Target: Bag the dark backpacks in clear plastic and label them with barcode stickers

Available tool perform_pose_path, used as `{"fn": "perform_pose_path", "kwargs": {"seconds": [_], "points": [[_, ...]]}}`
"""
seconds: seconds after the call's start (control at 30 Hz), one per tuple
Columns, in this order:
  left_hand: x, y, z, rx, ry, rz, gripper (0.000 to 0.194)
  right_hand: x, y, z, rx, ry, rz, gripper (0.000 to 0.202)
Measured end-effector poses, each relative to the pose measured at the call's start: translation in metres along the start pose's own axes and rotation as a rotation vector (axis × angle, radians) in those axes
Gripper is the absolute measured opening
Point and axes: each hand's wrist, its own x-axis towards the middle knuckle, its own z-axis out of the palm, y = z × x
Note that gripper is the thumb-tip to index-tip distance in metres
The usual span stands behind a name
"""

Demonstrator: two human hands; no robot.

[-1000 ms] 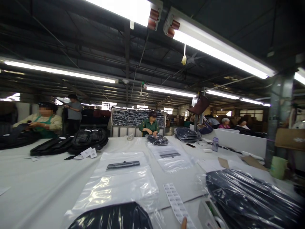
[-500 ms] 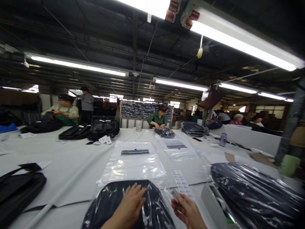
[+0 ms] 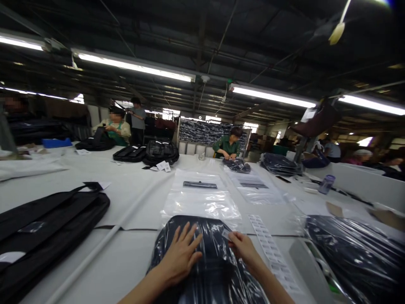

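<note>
A dark bag in clear plastic wrap (image 3: 215, 261) lies flat on the white table in front of me. My left hand (image 3: 182, 257) rests on it, fingers spread over the plastic. Near the bag's upper right edge, my right hand (image 3: 242, 247) pinches a small clear sticker (image 3: 226, 233) between thumb and fingertips, close to the wrap. To the right of that hand lies a long white sheet of printed labels (image 3: 268, 245). Beyond the bag is a flat clear plastic bag (image 3: 199, 196) with a dark printed strip.
Wrapped dark bags (image 3: 354, 249) are stacked at right beside a grey box (image 3: 311, 270). A black bag (image 3: 53, 232) lies at left. Across the table, a person in green (image 3: 229, 145) handles another wrapped bag (image 3: 237, 165). A purple bottle (image 3: 326, 184) stands at right.
My right hand has moved from beside the label sheet onto the wrapped bag's right side, carrying the sticker. My left hand stays on the bag with fingers spread wider. The view has turned left.
</note>
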Motion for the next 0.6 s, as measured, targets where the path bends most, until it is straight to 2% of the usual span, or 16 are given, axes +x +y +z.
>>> {"fn": "perform_pose_path", "kwargs": {"seconds": [0.1, 0.2, 0.27, 0.37, 0.6], "points": [[0.008, 0.021, 0.005, -0.095, -0.166, 0.133, 0.056, 0.012, -0.014, 0.028, -0.081, -0.089, -0.057, 0.032], [0.007, 0.031, 0.014, -0.169, -0.317, 0.147, 0.064, 0.025, -0.019, 0.054, -0.177, -0.158, -0.100, 0.027], [0.005, 0.031, 0.020, -0.184, -0.336, 0.139, 0.068, 0.033, -0.018, 0.065, -0.242, -0.184, -0.108, 0.024], [0.004, 0.025, 0.028, -0.200, -0.301, 0.152, 0.067, 0.042, -0.015, 0.074, -0.336, -0.200, -0.092, 0.020], [0.006, 0.018, 0.035, -0.140, -0.284, 0.192, 0.072, 0.053, -0.007, 0.077, -0.465, -0.213, -0.034, 0.019]]}}
